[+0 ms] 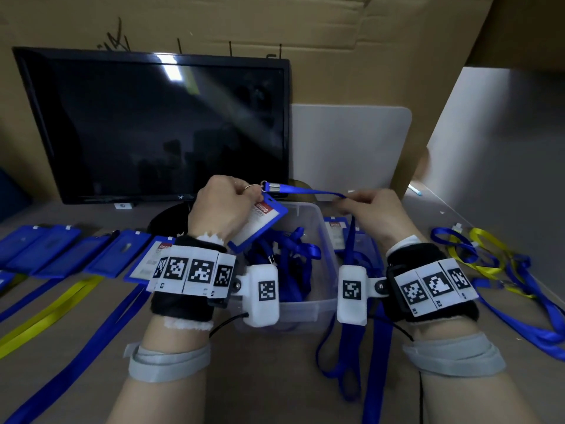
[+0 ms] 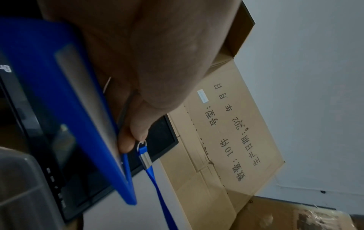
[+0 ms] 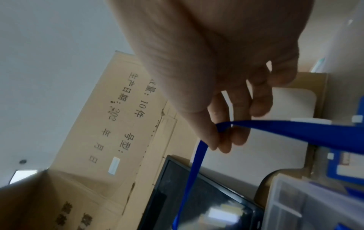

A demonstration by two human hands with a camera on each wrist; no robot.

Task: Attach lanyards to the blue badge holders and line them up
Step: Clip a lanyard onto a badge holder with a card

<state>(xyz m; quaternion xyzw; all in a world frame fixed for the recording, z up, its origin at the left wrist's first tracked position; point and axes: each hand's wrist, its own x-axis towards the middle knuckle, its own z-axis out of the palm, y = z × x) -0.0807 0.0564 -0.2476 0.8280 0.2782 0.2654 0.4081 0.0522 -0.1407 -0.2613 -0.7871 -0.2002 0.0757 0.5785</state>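
Note:
My left hand (image 1: 227, 206) grips a blue badge holder (image 1: 260, 224) by its top edge, above the clear plastic bin (image 1: 308, 304). Its fingertips (image 2: 135, 135) also pinch the metal clip (image 1: 265, 186) of a blue lanyard (image 1: 305, 189). The lanyard's silver crimp (image 2: 145, 160) hangs just beside the blue badge holder (image 2: 65, 96). My right hand (image 1: 367, 209) pinches the lanyard's strap (image 3: 222, 127) between thumb and forefinger, a little right of the clip. The rest of the strap (image 1: 351, 347) drops over the bin's right side to the table.
Several blue badge holders (image 1: 76, 252) lie in a row at left, with blue and yellow lanyards (image 1: 55, 313) running toward me. The bin holds more blue lanyards (image 1: 290, 258). A loose pile of blue and yellow lanyards (image 1: 495, 261) lies at right. A dark monitor (image 1: 159, 127) stands behind.

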